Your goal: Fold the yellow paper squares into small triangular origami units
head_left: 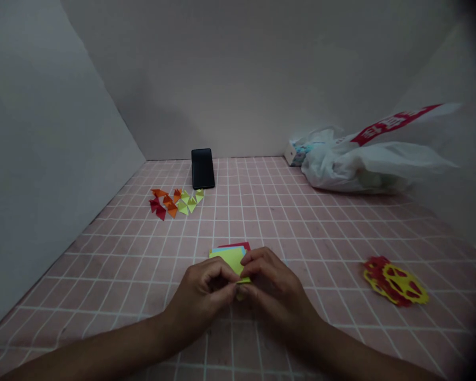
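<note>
Closest to you are your own forearms (106, 344), coming in from the lower corners of the view and meeting at the middle. Your left hand (206, 286) and right hand (279, 286) face each other, fingertips almost together. On both sides the grip is narrow, thumb and forefinger pinching a small yellow paper piece (244, 281). Most of it is hidden by your fingers, so you can't tell from here how many creases it has.

Just beyond it, and partly behind your fingers, lies a stack of sheets (226, 257): yellow on top, blue and red edges showing behind. They look flat and unworked, so there seems to be plenty left to fold.

Farther out to your left on the bench (285, 227), under its pink checked cloth, you have a cluster of folded papers (169, 203) in red, orange and yellow. Those appear finished; the piece between your hands seems only partway there.

Out to your right lie red and yellow cutouts (398, 280), overlapping. A black phone (203, 168) sits behind the cluster, and a white plastic bag (349, 169) lies at the far right against a small box (294, 153).
</note>
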Tool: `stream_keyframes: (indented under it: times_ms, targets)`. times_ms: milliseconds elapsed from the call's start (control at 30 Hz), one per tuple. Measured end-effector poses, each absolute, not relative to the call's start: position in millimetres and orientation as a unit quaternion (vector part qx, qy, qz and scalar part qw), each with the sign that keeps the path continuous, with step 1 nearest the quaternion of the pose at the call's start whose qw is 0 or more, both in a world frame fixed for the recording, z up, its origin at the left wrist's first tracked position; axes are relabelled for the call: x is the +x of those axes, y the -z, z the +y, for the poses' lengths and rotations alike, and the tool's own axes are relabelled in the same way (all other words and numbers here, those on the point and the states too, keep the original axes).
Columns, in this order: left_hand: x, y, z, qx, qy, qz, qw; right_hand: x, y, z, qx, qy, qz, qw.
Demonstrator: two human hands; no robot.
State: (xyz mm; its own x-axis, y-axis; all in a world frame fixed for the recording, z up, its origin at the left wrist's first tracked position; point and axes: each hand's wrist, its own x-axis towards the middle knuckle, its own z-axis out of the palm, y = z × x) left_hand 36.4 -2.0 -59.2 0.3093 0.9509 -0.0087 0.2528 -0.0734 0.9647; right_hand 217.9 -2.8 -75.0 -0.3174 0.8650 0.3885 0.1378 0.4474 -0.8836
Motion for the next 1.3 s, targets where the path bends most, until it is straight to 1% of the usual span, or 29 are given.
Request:
stream_keyframes:
  times_ms: [100,200,500,700,1033,1200,1233,1300]
  targets:
    - [37,61,-2,0.659,-0.338,0.464,0.487,218,74,-5,-0.345,-0.366,-0.728,0.465]
    - [37,59,-2,0.651,-0.328,0.459,0.508,218,72,-8,-0.348,-0.358,-0.728,0.470]
    - [36,55,-3,0.586,-0.351,0.489,0.543,218,73,-4,-0.369,-0.390,-0.708,0.460]
    - [37,49,-4,0.600,-0.354,0.492,0.522,218,71,-6,-0.371,-0.379,-0.711,0.463]
    - [36,52,-2,0.584,-0.369,0.494,0.528,219,69,-4,-0.387,-0.347,-0.729,0.444]
    - [33,53,1,0.584,-0.353,0.484,0.548,222,68,-2,-0.408,-0.400,-0.689,0.446]
    - [31,53,2,0.599,-0.358,0.480,0.532,223,69,-1,-0.420,-0.431,-0.663,0.446]
    - [28,52,5,0.646,-0.379,0.469,0.468,223,70,0,-0.431,-0.528,-0.577,0.449]
